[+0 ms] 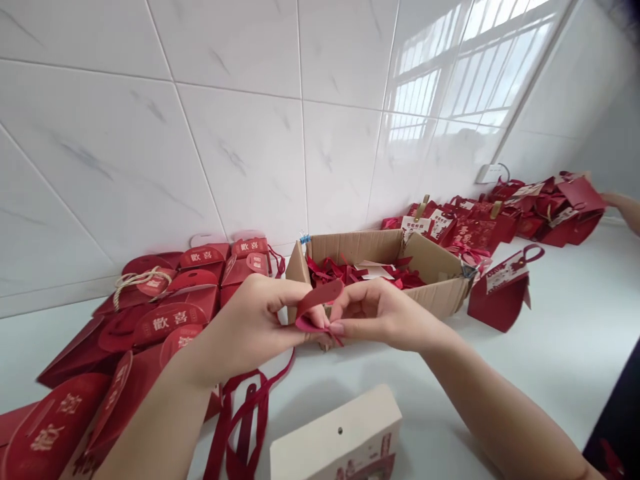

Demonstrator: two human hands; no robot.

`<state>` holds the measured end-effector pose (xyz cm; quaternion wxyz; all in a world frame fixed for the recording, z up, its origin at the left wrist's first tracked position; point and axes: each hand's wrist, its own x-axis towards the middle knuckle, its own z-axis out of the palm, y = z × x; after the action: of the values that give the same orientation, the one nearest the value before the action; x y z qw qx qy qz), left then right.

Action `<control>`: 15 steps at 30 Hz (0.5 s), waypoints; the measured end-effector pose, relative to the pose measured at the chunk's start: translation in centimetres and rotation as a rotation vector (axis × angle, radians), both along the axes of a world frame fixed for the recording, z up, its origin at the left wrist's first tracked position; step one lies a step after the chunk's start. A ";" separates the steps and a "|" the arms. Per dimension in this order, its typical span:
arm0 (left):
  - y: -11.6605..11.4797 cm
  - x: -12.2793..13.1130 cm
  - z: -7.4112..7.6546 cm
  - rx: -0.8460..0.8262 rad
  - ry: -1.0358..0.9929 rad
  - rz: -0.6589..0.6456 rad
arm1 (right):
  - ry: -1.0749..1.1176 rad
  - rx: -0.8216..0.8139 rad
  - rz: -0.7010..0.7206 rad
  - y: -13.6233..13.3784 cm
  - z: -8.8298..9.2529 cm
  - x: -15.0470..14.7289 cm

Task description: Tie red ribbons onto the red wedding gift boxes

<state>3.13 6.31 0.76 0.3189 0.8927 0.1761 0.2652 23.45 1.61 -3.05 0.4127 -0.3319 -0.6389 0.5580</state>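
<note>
Left hand (pixel 265 310) and right hand (pixel 385 317) both pinch the red strip (pixel 320 295), up by the near edge of the carton (pixel 440 298). There's a bit of table (pixel 425 393) between that and the white box (pixel 330 430).

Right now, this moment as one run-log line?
left hand: holding bent red strip | right hand: pinching same strip | cream box: untouched | cardboard carton: beyond hands
</note>
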 end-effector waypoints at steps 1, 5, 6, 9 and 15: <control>0.2 0.1 0.2 -0.004 0.051 -0.001 | -0.002 -0.002 -0.003 0.1 -0.1 -0.1; 0.9 0.9 0.6 0.006 0.079 0.102 | 0.029 0.104 -0.111 0.7 -0.7 -0.4; 1.0 1.1 0.5 0.003 0.054 0.129 | 0.040 0.155 -0.154 0.8 -0.9 -0.5; 1.0 1.7 0.3 -0.003 0.004 0.166 | 0.026 0.302 -0.287 0.9 -1.3 -0.6; 1.0 1.9 -0.3 0.055 -0.082 0.189 | -0.080 0.463 -0.445 0.7 -1.2 -0.9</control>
<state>5.02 7.29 0.48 0.2746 0.8690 0.2391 0.3351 22.58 2.29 -4.29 0.5635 -0.3825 -0.6764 0.2805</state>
